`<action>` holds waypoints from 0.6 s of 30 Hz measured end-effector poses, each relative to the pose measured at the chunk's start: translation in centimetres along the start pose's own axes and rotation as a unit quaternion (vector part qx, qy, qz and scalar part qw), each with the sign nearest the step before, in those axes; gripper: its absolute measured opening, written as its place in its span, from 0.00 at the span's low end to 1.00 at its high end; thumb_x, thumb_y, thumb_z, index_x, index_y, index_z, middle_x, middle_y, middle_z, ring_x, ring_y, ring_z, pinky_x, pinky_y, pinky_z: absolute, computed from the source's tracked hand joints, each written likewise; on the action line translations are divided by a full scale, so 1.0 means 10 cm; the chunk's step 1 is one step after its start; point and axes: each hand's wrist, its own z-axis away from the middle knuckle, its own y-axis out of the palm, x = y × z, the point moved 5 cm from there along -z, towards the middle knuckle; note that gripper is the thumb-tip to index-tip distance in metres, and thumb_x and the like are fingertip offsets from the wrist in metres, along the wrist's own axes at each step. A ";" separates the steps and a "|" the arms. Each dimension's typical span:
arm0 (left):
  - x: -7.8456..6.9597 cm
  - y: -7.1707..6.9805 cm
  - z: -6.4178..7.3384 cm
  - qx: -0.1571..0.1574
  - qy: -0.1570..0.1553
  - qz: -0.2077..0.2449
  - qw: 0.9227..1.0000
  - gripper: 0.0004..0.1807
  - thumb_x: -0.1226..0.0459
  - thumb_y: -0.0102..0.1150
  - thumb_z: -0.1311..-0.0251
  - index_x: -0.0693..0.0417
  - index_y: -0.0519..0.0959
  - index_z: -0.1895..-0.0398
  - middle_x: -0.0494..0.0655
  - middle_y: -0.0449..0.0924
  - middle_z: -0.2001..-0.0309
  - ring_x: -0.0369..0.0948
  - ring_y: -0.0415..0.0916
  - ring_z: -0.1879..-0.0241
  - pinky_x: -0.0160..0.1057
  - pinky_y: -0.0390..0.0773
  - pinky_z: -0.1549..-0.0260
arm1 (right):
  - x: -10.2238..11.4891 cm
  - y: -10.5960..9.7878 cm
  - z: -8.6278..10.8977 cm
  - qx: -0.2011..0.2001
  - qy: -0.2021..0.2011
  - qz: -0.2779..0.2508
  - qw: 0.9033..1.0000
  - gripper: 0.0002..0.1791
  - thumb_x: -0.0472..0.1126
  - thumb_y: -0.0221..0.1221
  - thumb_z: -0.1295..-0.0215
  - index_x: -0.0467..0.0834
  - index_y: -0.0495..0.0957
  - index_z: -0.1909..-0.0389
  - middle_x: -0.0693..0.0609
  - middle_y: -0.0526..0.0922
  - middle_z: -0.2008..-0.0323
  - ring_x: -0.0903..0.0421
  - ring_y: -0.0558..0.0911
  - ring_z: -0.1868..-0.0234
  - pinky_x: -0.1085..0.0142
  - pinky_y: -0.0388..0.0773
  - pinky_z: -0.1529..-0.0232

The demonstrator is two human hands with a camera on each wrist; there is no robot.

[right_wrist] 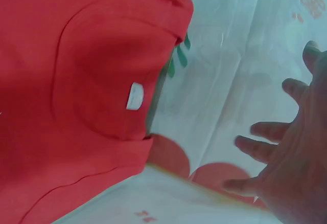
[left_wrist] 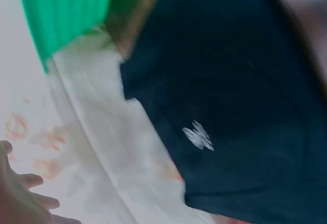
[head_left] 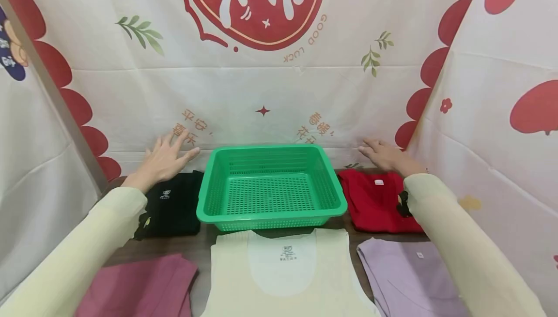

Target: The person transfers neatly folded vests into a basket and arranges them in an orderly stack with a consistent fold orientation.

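My left hand (head_left: 164, 159) is raised at the back left with its fingers spread, over the far edge of a folded black garment (head_left: 176, 210). Nothing is in it. At the back right my right hand (head_left: 383, 155) hovers with fingers apart, also holding nothing, beyond a folded red garment (head_left: 379, 205) with a white neck tag. Between the two hands stands a green plastic basket (head_left: 270, 218) with slotted walls and a mesh bottom; nothing lies inside. In the wrist views, the black garment (left_wrist: 230, 106) and the red garment (right_wrist: 97, 81) lie apart from the fingers.
In front of the basket lies a cream sleeveless top (head_left: 283, 283). A folded pink garment (head_left: 139, 285) is at the front left, a lavender one (head_left: 414, 273) at the front right. A printed white cloth (head_left: 261, 89) hangs behind the dark table (head_left: 202, 244) and along both sides.
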 end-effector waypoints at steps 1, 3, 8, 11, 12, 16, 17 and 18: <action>-0.08 0.00 -0.01 -0.002 0.007 0.010 1.000 0.49 0.29 0.32 0.29 0.42 0.39 0.14 0.69 0.36 0.17 0.75 0.34 0.21 0.85 0.40 0.36 | -0.03 0.00 0.03 0.000 0.000 -0.006 1.000 0.42 0.64 0.31 0.18 0.39 0.45 0.17 0.25 0.51 0.22 0.23 0.49 0.23 0.22 0.47 0.30; -0.24 0.00 -0.04 -0.002 0.024 0.023 0.999 0.49 0.29 0.33 0.28 0.44 0.40 0.14 0.68 0.39 0.17 0.73 0.38 0.21 0.83 0.44 0.33 | -0.12 -0.01 0.08 -0.004 -0.006 -0.014 1.000 0.41 0.61 0.32 0.17 0.34 0.47 0.19 0.24 0.54 0.23 0.22 0.51 0.24 0.25 0.50 0.29; -0.72 0.02 -0.11 -0.001 0.068 0.039 0.997 0.49 0.31 0.36 0.27 0.47 0.43 0.14 0.67 0.45 0.18 0.68 0.47 0.21 0.75 0.52 0.29 | -0.36 0.04 0.21 -0.017 0.002 -0.016 1.000 0.39 0.56 0.39 0.17 0.28 0.54 0.23 0.21 0.63 0.30 0.22 0.61 0.29 0.29 0.59 0.30; -1.04 0.03 -0.13 -0.001 0.091 0.047 0.995 0.48 0.32 0.39 0.27 0.46 0.44 0.15 0.64 0.47 0.18 0.65 0.50 0.21 0.72 0.55 0.28 | -0.51 0.09 0.28 -0.020 0.022 -0.028 0.999 0.38 0.55 0.45 0.19 0.27 0.57 0.27 0.21 0.69 0.35 0.23 0.69 0.35 0.29 0.67 0.35; -1.15 0.03 -0.13 -0.001 0.099 0.053 0.994 0.48 0.33 0.41 0.27 0.45 0.44 0.15 0.63 0.48 0.18 0.64 0.52 0.21 0.71 0.56 0.28 | -0.56 0.10 0.30 -0.023 0.027 -0.035 0.999 0.38 0.54 0.47 0.20 0.26 0.58 0.28 0.21 0.70 0.36 0.23 0.70 0.37 0.30 0.69 0.37; -1.61 0.04 -0.12 0.004 0.130 0.086 0.988 0.46 0.35 0.43 0.26 0.42 0.44 0.15 0.57 0.50 0.17 0.60 0.53 0.21 0.68 0.58 0.27 | -0.71 0.15 0.38 -0.033 0.027 -0.062 0.997 0.36 0.49 0.50 0.22 0.21 0.58 0.31 0.19 0.69 0.38 0.24 0.70 0.39 0.31 0.70 0.38; -1.72 0.04 -0.11 0.006 0.139 0.097 0.986 0.45 0.35 0.43 0.26 0.43 0.45 0.15 0.56 0.50 0.17 0.59 0.53 0.20 0.67 0.58 0.26 | -0.75 0.16 0.40 -0.035 0.027 -0.068 0.997 0.36 0.47 0.51 0.22 0.20 0.58 0.31 0.19 0.68 0.38 0.23 0.69 0.38 0.31 0.69 0.37; -1.84 0.05 -0.10 0.009 0.146 0.107 0.983 0.45 0.35 0.43 0.26 0.43 0.45 0.15 0.54 0.50 0.17 0.57 0.53 0.20 0.65 0.58 0.26 | -0.79 0.17 0.42 -0.036 0.029 -0.072 0.996 0.36 0.46 0.52 0.22 0.19 0.58 0.31 0.18 0.67 0.38 0.23 0.68 0.37 0.30 0.68 0.37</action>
